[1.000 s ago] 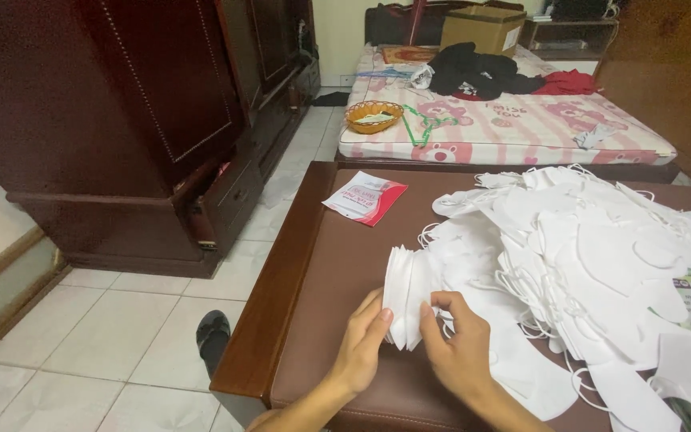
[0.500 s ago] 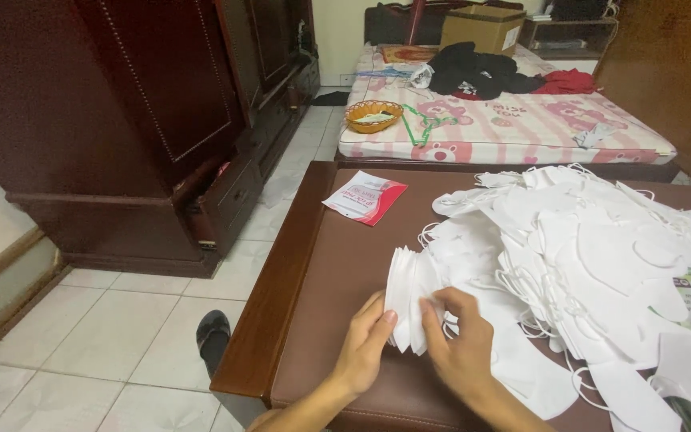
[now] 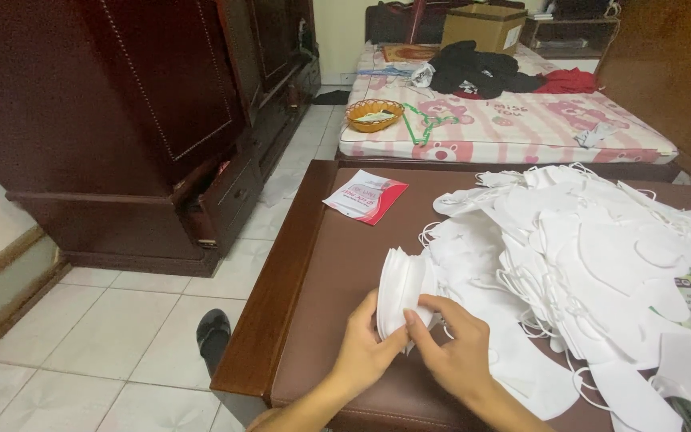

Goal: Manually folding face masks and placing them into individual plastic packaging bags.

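Near the front edge of the brown padded worktop (image 3: 337,264), my left hand (image 3: 365,352) and right hand (image 3: 453,356) both close around a small upright stack of white masks (image 3: 401,292), soft, thin and curved, beside the loose heap of masks (image 3: 585,256).

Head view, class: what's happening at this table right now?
A person holds a small stack of white face masks upright on a brown table, with the left hand and right hand pinching it from either side. A big loose pile of masks lies to the right, and a red-and-white packet sits farther back.
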